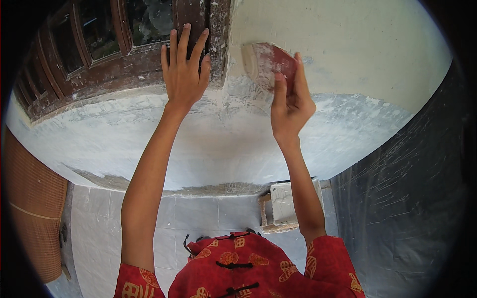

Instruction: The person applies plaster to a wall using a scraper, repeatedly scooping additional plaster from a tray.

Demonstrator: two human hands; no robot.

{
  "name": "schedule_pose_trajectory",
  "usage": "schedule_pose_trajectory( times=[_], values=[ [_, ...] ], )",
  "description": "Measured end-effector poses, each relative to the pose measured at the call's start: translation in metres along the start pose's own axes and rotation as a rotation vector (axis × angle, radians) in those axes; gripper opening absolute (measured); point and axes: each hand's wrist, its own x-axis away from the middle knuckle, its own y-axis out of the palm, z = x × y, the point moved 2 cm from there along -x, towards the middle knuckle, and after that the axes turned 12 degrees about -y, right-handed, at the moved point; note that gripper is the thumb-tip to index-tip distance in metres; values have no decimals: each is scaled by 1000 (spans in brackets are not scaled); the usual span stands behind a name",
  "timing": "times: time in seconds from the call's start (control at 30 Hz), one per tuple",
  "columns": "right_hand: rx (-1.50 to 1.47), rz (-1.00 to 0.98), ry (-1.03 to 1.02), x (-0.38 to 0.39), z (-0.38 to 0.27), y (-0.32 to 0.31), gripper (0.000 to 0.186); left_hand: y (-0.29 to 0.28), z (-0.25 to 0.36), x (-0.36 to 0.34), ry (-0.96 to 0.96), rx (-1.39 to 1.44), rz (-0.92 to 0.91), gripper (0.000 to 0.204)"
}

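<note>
My right hand point(292, 104) grips a dark red putty spreader point(278, 64), smeared with white, between thumb and fingers. Its left edge carries pale putty and lies at the wall point(348, 44), just right of the window's corner. Rough white and grey patches show beneath it. Spread flat, my left hand point(185, 74) rests on the brown wooden window frame point(134, 64), fingers apart and holding nothing. White specks and smears mark the frame near its lower right corner.
Below my right forearm, a putty-smeared white board point(288, 203) sits on a wooden stand or box on the grey tiled floor point(196, 213). A rolled woven blind or mat point(37, 208) stands at the left. Dark splattered sheeting point(397, 213) hangs at the right.
</note>
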Motion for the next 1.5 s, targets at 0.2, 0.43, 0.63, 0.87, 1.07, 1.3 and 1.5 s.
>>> schedule_pose_trajectory(
  times=[0.2, 0.43, 0.63, 0.87, 1.07, 1.3, 1.5],
  values=[
    [75, 52, 29, -11, 15, -15, 39, -3, -2, 1, -3, 0, -5, 49],
    [24, 27, -126, 0, 6, 9, 44, -1, 1, 0, -10, 17, 4, 50],
    [-9, 204, 123, -14, 12, -16, 38, -3, -3, 2, -24, 12, 15, 51],
    [-7, 31, 105, 14, 10, 15, 39, -3, -4, 1, -20, 47, 51, 48],
    [-172, 114, 215, 5, -3, 4, 39, -1, -1, 2, -33, 36, 70, 50],
    [-88, 268, 290, 1, 7, -9, 36, -2, -4, 3, -42, 23, 98, 49],
    [-88, 65, 1, 21, 2, 35, 37, -2, -1, 3, -23, 24, 98, 47]
  ],
)
